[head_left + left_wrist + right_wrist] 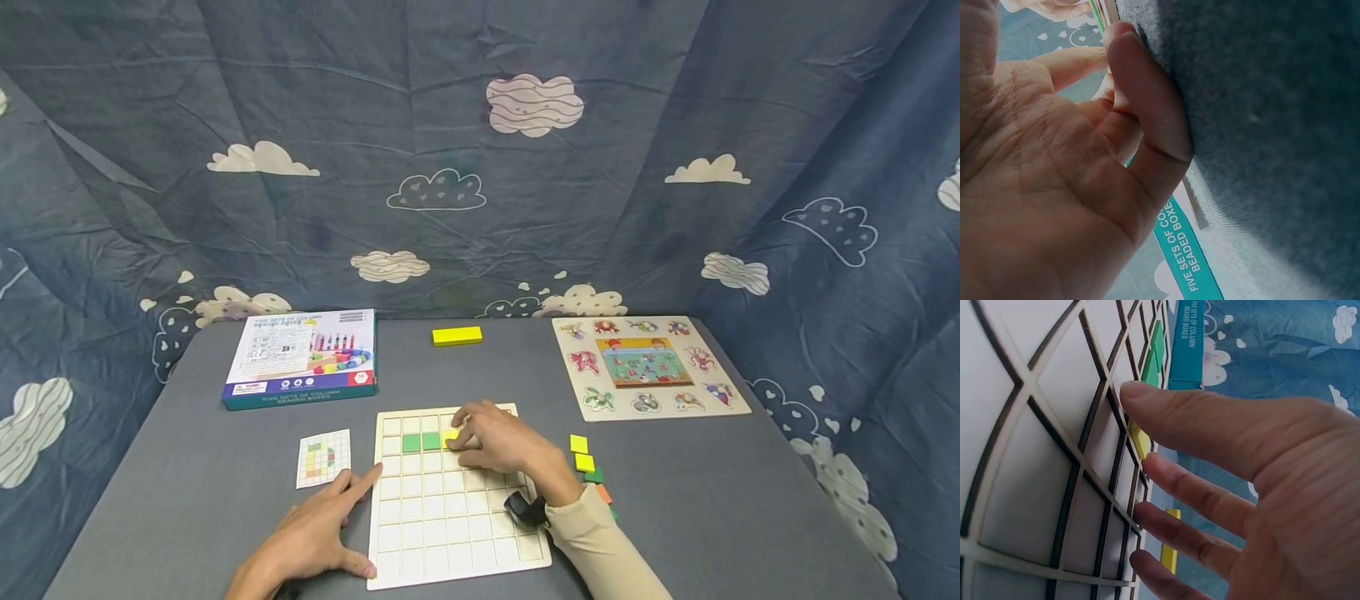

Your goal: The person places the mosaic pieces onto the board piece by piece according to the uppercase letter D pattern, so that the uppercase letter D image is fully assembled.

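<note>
A pale wooden grid board [432,531] lies in the middle of the table. Two green square tiles [422,442] sit side by side in its second row from the back. Right of them, a yellow square tile [448,437] rests in a cell, partly hidden by my right hand [501,439]. That hand's fingers are spread, with thumb and index fingertips at the tile [1140,439]. My left hand [318,527] is spread on the table, index finger and thumb touching the board's left edge. Beyond that hand lies a card [324,458] with a coloured grid pattern.
Right of the board lie several loose tiles, including a yellow one [584,462], partly hidden by the right forearm. A bead-set box [300,358] stands back left, a yellow block [457,336] back centre, and a picture puzzle board [573,337] back right.
</note>
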`<state>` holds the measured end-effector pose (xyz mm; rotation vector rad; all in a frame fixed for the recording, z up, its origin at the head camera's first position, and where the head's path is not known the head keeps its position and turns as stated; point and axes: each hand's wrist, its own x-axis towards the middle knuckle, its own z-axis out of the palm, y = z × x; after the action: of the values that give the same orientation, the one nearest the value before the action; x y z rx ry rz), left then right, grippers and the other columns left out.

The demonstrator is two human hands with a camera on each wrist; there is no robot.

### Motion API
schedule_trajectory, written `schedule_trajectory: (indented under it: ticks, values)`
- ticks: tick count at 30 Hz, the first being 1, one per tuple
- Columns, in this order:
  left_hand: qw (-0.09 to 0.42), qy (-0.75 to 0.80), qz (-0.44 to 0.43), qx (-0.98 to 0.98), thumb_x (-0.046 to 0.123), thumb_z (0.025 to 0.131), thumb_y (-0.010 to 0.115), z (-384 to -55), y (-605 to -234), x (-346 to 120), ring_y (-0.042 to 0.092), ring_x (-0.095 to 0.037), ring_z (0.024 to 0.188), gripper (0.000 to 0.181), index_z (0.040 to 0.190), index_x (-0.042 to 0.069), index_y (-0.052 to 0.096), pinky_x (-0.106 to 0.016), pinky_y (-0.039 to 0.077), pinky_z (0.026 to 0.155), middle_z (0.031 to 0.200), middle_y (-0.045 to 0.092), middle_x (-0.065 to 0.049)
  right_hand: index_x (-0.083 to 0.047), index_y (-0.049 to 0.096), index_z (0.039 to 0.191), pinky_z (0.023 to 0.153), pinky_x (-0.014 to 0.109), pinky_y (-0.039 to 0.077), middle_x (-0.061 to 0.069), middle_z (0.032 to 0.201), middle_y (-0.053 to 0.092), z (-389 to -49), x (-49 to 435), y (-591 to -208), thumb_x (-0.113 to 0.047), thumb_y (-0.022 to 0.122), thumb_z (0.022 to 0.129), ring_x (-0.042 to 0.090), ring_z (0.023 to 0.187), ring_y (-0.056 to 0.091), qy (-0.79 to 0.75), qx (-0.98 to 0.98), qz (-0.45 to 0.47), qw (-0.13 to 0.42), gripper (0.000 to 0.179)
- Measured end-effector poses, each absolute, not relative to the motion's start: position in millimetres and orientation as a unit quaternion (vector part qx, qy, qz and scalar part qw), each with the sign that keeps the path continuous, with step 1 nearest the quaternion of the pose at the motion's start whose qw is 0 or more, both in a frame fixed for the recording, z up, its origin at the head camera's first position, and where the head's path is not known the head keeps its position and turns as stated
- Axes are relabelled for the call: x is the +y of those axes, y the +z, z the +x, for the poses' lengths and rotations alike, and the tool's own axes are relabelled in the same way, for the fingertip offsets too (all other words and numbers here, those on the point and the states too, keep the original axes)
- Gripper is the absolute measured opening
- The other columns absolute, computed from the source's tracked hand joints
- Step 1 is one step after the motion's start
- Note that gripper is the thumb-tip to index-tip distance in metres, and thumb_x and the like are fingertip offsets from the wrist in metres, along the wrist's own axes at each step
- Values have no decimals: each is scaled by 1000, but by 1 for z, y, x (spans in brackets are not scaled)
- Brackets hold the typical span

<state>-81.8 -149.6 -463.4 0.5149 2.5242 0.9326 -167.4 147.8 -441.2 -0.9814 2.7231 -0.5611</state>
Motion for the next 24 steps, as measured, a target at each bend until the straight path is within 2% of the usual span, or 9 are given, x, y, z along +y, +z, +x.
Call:
schedule_trajectory:
  ticks: [6, 14, 20, 24]
  values:
    - [196, 332, 183, 904, 46, 56, 94, -80, -464, -149, 43, -8, 73, 122, 158, 20, 33, -37, 30, 62, 109, 44, 6, -14, 80, 107, 104, 45, 44, 6, 126, 65, -168, 149, -442, -20, 75, 89, 26, 119, 58, -181, 917, -343, 93, 19]
    - [187, 325, 191, 907, 45, 56, 94, -81, -461, -151, 41, -7, 71, 121, 158, 19, 33, -31, 30, 59, 109, 45, 6, -10, 77, 110, 116, 55, 29, 8, 124, 67, -169, 151, -442, -16, 72, 91, 26, 122, 59, -194, 908, -361, 86, 21]
    - [196, 332, 186, 904, 46, 56, 94, -81, -462, -150, 43, -8, 74, 121, 158, 18, 34, -34, 31, 61, 110, 45, 6, -9, 73, 115, 111, 48, 38, 7, 128, 65, -167, 158, -441, -17, 71, 92, 26, 125, 57, -189, 902, -381, 72, 24]
    - [195, 331, 189, 904, 47, 57, 93, -81, -463, -151, 43, -7, 73, 121, 158, 18, 33, -35, 31, 61, 110, 45, 6, -10, 71, 116, 110, 49, 39, 8, 131, 63, -165, 166, -437, -18, 69, 94, 28, 126, 57, -190, 901, -384, 65, 24]
